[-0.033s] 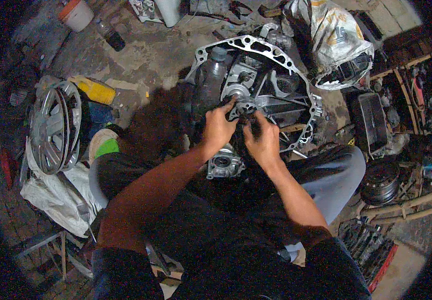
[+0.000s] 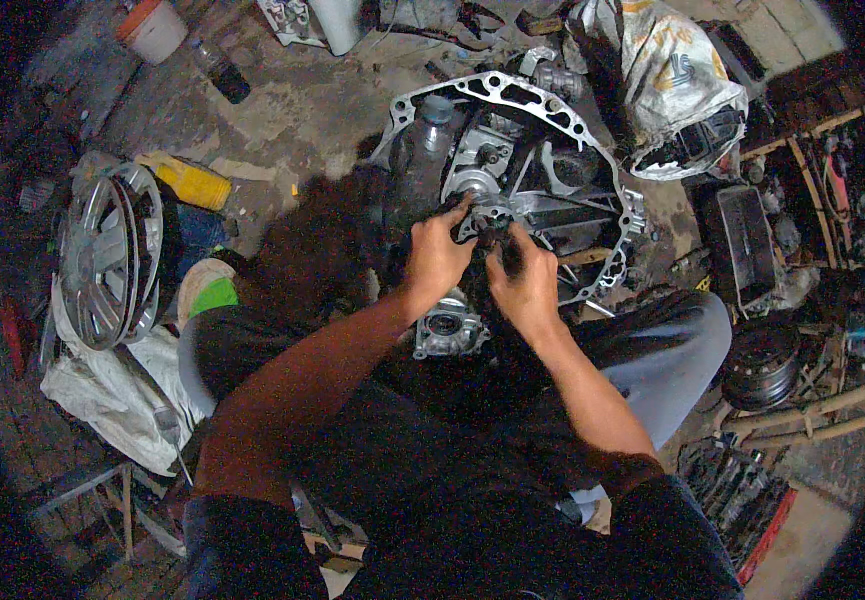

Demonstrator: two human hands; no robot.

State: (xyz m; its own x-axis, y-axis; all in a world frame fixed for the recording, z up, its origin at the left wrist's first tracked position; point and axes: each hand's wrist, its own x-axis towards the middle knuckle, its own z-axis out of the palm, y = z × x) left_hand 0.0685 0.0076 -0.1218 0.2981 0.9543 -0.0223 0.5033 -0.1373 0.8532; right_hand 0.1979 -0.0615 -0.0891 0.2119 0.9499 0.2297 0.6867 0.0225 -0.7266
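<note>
In front of me stands a large silver gearbox housing (image 2: 607, 172), its wide open rim pierced by bolt holes. Above its middle, my two hands meet at a small grey metal part with holes (image 2: 495, 213). My left hand (image 2: 436, 258) is closed on that part's left side, the index finger stretched along it. At the right side, my right hand (image 2: 525, 282) has its fingers bent and pinched together on the part; dark smears show on them. The fingertips are partly hidden. Just below the hands sits another cast metal piece with a round bore (image 2: 449, 325).
A clear plastic bottle (image 2: 434, 135) stands by the housing's left rim. Wheel covers (image 2: 102, 260) and a yellow container (image 2: 184, 180) lie at left. To the right are a white sack (image 2: 667, 70), a dark metal tray (image 2: 742, 240) and a black wheel rim (image 2: 760, 370).
</note>
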